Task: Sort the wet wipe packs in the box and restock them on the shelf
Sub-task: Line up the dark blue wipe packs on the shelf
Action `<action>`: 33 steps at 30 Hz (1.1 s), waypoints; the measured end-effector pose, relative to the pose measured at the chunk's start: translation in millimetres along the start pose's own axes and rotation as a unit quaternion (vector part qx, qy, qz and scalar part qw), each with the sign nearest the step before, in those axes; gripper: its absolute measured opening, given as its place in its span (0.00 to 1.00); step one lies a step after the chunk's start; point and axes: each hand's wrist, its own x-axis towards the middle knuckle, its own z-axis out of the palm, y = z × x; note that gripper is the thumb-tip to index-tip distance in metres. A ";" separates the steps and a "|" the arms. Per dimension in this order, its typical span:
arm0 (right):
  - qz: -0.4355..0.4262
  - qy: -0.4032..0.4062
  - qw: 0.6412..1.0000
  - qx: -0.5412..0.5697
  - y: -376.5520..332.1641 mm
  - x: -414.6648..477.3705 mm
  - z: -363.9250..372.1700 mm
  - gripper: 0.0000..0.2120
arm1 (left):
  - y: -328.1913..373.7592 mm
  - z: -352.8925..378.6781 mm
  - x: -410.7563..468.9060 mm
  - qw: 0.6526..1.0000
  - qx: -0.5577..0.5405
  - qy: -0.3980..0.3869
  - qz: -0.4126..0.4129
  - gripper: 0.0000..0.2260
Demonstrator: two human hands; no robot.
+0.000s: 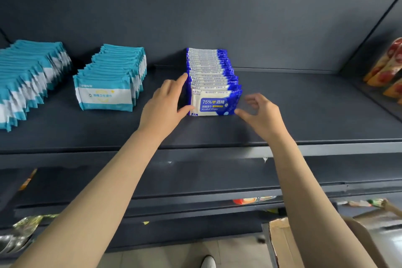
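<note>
While I stand facing the dark shelf [304, 106], the row of blue alcohol wipe packs [212, 72] sits between my two hands, standing on edge one behind another and running from the middle of the shelf board back toward the rear panel. The front pack [214, 103] faces me with its white and blue label. My left hand [167, 102] lies flat against the left side of the row: the forefinger stretches along the edges of the packs and the thumb touches the front pack's lower left corner. My right hand [261, 115] is just beside the front pack on the other side, its thumb tip at the lower right corner, the other fingers loosely curled in the air and clear of the packs. Neither hand grips anything; both are relaxed and only touch.

To the left on the same board stand two more rows, the near teal packs [113, 78] well apart from the blue row, and the far teal packs [28, 80] at the left edge of the view. Orange packets [389, 65] lean on the neighbouring shelf at the right.

A cardboard box [280, 243] stands on the floor at the lower right, below my right forearm; my arm covers most of its opening, so I cannot tell what lies inside.

Both forearms reach up and forward over the shelf's front edge, wrists nearly straight, palms turned toward each other.
</note>
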 end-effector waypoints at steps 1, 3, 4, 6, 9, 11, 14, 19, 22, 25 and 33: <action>-0.001 0.012 1.000 -0.011 -7.9 -8.2 -3.8 0.23 | 0.3 -9.0 -1.3 1.000 0.008 0.003 0.010 0.34; -0.007 0.041 0.999 -0.029 -25.1 -29.0 -11.2 0.23 | 1.7 -27.6 -6.9 0.999 0.014 0.013 0.027 0.31; -0.012 0.058 0.998 -0.035 -33.3 -41.3 -14.7 0.23 | 3.0 -35.8 -11.5 0.999 0.010 0.020 0.035 0.29; -0.028 0.093 0.994 -0.048 -46.6 -70.3 -20.9 0.23 | 8.0 -48.9 -26.1 0.998 -0.009 0.037 0.049 0.26; -0.040 0.140 0.987 -0.075 -50.5 -116.2 -26.9 0.22 | 23.4 -55.8 -56.2 0.994 -0.054 0.058 0.080 0.22; -0.021 0.160 0.983 -0.089 -41.7 -146.4 -28.0 0.22 | 37.4 -50.3 -78.1 0.988 -0.096 0.051 0.106 0.21; 0.032 0.190 0.976 -0.098 -13.6 -192.3 -23.9 0.23 | 61.6 -28.1 -110.1 0.976 -0.157 -0.002 0.153 0.21; 0.171 0.134 0.965 -0.147 58.2 -270.6 -17.3 0.25 | 102.4 31.8 -157.3 0.953 -0.179 -0.105 0.222 0.23; 0.236 0.126 0.952 -0.151 104.0 -314.2 -24.4 0.25 | 126.3 76.9 -175.4 0.936 -0.190 -0.187 0.231 0.23; 0.318 0.130 0.926 -0.158 147.6 -348.3 -37.8 0.25 | 155.1 122.3 -187.8 0.918 -0.193 -0.246 0.244 0.22; 0.443 0.148 0.873 -0.139 274.3 -390.1 -77.3 0.24 | 250.1 246.5 -202.7 0.862 -0.184 -0.402 0.248 0.23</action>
